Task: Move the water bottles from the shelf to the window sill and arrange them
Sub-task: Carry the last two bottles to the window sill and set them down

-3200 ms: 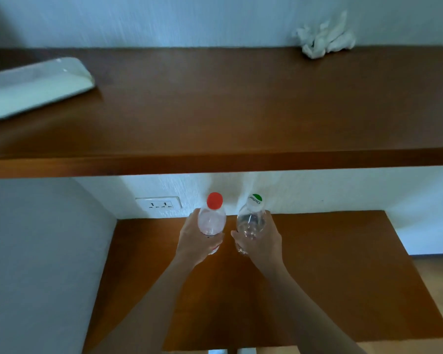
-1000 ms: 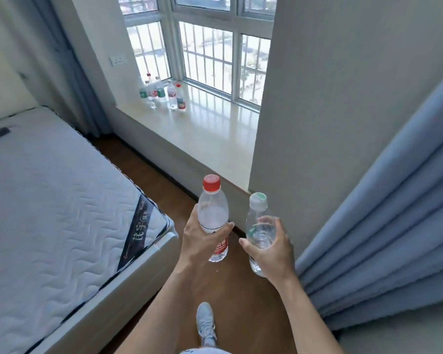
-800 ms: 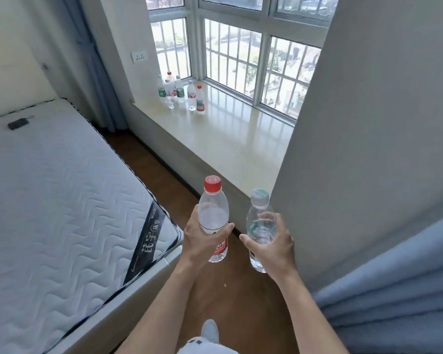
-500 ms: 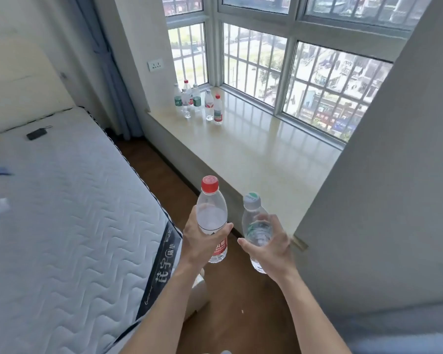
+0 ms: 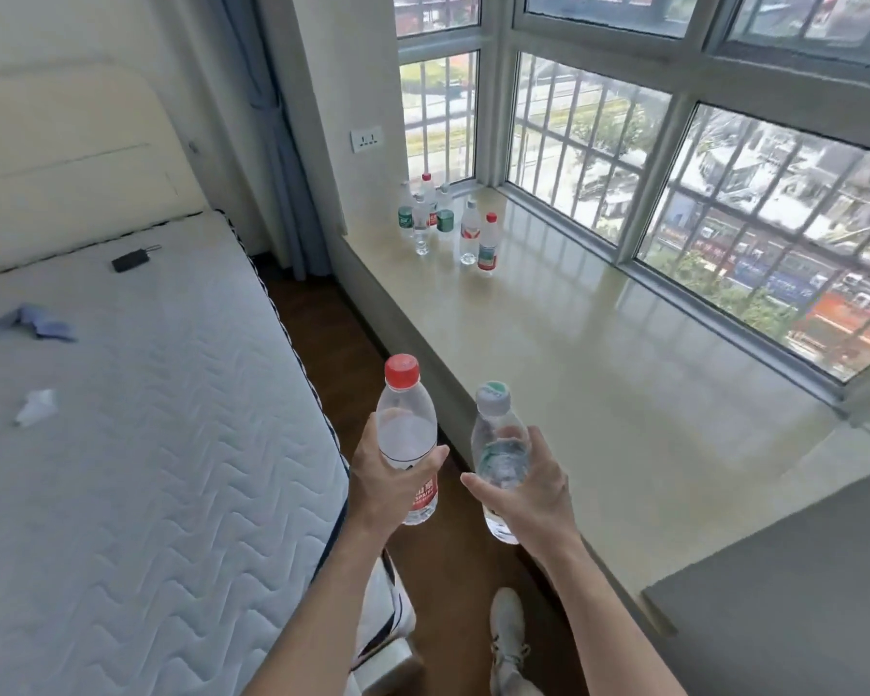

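Observation:
My left hand (image 5: 380, 487) grips a clear water bottle with a red cap (image 5: 406, 424), held upright over the wooden floor. My right hand (image 5: 528, 489) grips a second clear bottle with a green-and-white cap (image 5: 499, 447), also upright, close beside the first. Both are held just short of the near end of the pale stone window sill (image 5: 598, 384). At the sill's far end, in the corner by the window, several water bottles (image 5: 440, 226) stand in a cluster, some with red labels and some with green.
A bare quilted mattress (image 5: 136, 444) lies on the left, with a dark small device (image 5: 130, 259), blue cloth and white scraps on it. A narrow strip of wooden floor (image 5: 337, 344) runs between bed and sill. A grey wall corner (image 5: 799, 595) juts in at lower right.
I turned from the wooden shelf and walked along the bed toward the window, both bottles still in my hands. The sill and its cluster of bottles have come closer.

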### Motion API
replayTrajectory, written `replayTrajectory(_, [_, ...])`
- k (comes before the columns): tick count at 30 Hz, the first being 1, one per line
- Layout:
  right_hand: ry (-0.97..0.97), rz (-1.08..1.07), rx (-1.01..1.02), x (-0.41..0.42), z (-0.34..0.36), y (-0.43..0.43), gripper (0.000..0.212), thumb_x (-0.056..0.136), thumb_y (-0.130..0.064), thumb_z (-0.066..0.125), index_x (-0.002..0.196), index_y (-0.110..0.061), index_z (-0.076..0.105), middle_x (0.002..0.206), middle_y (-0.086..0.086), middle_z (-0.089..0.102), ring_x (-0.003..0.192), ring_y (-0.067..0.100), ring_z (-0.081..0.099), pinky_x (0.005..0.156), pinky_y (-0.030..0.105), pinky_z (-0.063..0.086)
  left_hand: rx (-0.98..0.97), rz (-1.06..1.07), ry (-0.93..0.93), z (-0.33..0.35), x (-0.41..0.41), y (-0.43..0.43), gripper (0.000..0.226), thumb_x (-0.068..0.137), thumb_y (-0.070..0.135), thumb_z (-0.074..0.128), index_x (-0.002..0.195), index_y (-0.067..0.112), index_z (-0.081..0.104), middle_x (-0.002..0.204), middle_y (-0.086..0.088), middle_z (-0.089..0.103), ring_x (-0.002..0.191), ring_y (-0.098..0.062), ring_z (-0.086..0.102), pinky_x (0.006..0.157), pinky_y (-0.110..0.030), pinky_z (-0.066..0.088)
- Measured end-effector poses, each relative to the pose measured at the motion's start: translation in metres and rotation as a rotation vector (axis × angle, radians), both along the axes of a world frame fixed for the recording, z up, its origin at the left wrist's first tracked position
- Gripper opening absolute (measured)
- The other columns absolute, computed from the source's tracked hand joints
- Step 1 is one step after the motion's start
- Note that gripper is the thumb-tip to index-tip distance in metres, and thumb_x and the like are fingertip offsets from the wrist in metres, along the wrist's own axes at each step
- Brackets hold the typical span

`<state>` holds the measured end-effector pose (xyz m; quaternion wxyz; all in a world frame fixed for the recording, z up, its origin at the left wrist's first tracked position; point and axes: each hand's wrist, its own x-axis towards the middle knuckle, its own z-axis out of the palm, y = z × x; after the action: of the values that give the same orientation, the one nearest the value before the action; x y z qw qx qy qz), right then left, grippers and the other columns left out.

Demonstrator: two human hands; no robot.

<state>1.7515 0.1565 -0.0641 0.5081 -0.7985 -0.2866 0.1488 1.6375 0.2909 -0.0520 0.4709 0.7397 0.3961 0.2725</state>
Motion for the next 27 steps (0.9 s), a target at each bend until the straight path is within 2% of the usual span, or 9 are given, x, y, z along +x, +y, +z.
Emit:
replayTrajectory(3, [-0.004, 0.056, -0.001, 0.052, 0.005, 0.04, 0.056, 0.067, -0.034, 0.091, 0.108, -0.022, 0.054, 0.099, -0.01, 0.068, 0.082, -0.002, 0.064, 0.066, 0.003, 0.043, 0.006, 0.058, -0.016, 0.003, 0.044, 0.034, 0.065, 0.069, 0.034, 0.087, 0.114, 0.042, 0.041, 0.105, 0.019, 0.052, 0.099, 0.0, 0.054, 0.076, -0.004, 0.036])
replayTrajectory(6, [0.023, 0.117, 0.01, 0.101, 0.013, 0.081, 0.054, 0.066, -0.033, 0.089, 0.107, -0.026, 0.054, 0.098, -0.012, 0.068, 0.084, -0.002, 0.063, 0.066, 0.007, 0.045, -0.015, 0.133, -0.033, 0.005, 0.085, 0.067, 0.06, 0.068, 0.034, 0.087, 0.104, 0.051, 0.042, 0.104, 0.02, 0.056, 0.1, 0.0, 0.056, 0.076, -0.01, 0.04])
replayTrajectory(12, [0.043, 0.223, 0.055, 0.158, 0.021, 0.156, 0.057, 0.065, -0.034, 0.09, 0.109, -0.026, 0.055, 0.099, -0.012, 0.068, 0.088, 0.001, 0.066, 0.069, 0.008, 0.047, 0.022, 0.251, -0.076, 0.021, 0.136, 0.116, 0.061, 0.072, 0.017, 0.086, 0.097, 0.049, 0.04, 0.098, 0.031, 0.046, 0.09, 0.028, 0.047, 0.066, 0.008, 0.032])
replayTrajectory(13, [0.054, 0.243, 0.058, 0.163, 0.02, 0.167, 0.056, 0.065, -0.033, 0.09, 0.109, -0.026, 0.055, 0.098, -0.012, 0.068, 0.087, 0.001, 0.066, 0.07, 0.01, 0.048, 0.024, 0.266, -0.07, 0.021, 0.138, 0.125, 0.061, 0.072, 0.018, 0.086, 0.098, 0.05, 0.041, 0.098, 0.031, 0.047, 0.09, 0.028, 0.047, 0.067, 0.006, 0.034])
replayTrajectory(18, [0.132, 0.34, 0.08, 0.181, 0.015, 0.22, 0.056, 0.068, -0.027, 0.091, 0.113, -0.026, 0.058, 0.1, -0.014, 0.068, 0.09, -0.002, 0.066, 0.073, 0.011, 0.048, 0.014, 0.383, -0.048, 0.02, 0.141, 0.169, 0.06, 0.072, 0.024, 0.086, 0.102, 0.051, 0.041, 0.101, 0.03, 0.05, 0.093, 0.005, 0.054, 0.067, 0.007, 0.034])
replayTrajectory(20, [0.152, 0.368, 0.091, 0.185, 0.012, 0.244, 0.057, 0.068, -0.026, 0.091, 0.114, -0.029, 0.058, 0.1, -0.015, 0.069, 0.091, 0.001, 0.067, 0.079, 0.019, 0.052, 0.003, 0.414, -0.046, 0.017, 0.14, 0.187, 0.06, 0.073, 0.026, 0.085, 0.105, 0.05, 0.041, 0.102, 0.029, 0.05, 0.094, -0.001, 0.055, 0.068, 0.004, 0.035])
replayTrajectory(22, [0.17, 0.407, 0.093, 0.186, 0.007, 0.268, 0.054, 0.068, -0.024, 0.091, 0.11, -0.034, 0.057, 0.099, -0.015, 0.069, 0.091, 0.003, 0.068, 0.08, 0.022, 0.054, -0.022, 0.437, -0.044, 0.011, 0.138, 0.205, 0.062, 0.073, 0.029, 0.084, 0.116, 0.046, 0.043, 0.106, 0.023, 0.054, 0.098, -0.007, 0.056, 0.075, -0.001, 0.034])
replayTrajectory(24, [0.176, 0.448, 0.083, 0.186, 0.004, 0.295, 0.053, 0.069, -0.025, 0.091, 0.108, -0.035, 0.057, 0.096, -0.017, 0.068, 0.091, 0.002, 0.068, 0.078, 0.019, 0.054, -0.047, 0.459, -0.04, 0.004, 0.137, 0.228, 0.061, 0.072, 0.032, 0.085, 0.116, 0.045, 0.044, 0.108, 0.019, 0.056, 0.099, -0.007, 0.057, 0.077, -0.008, 0.036])
replayTrajectory(27, [0.18, 0.47, 0.087, 0.191, -0.002, 0.345, 0.052, 0.068, -0.027, 0.091, 0.106, -0.034, 0.057, 0.095, -0.022, 0.068, 0.089, 0.003, 0.068, 0.075, 0.015, 0.052, -0.064, 0.487, -0.05, 0.001, 0.138, 0.272, 0.056, 0.073, 0.029, 0.084, 0.103, 0.051, 0.043, 0.1, 0.027, 0.054, 0.093, 0.007, 0.056, 0.072, -0.006, 0.036])
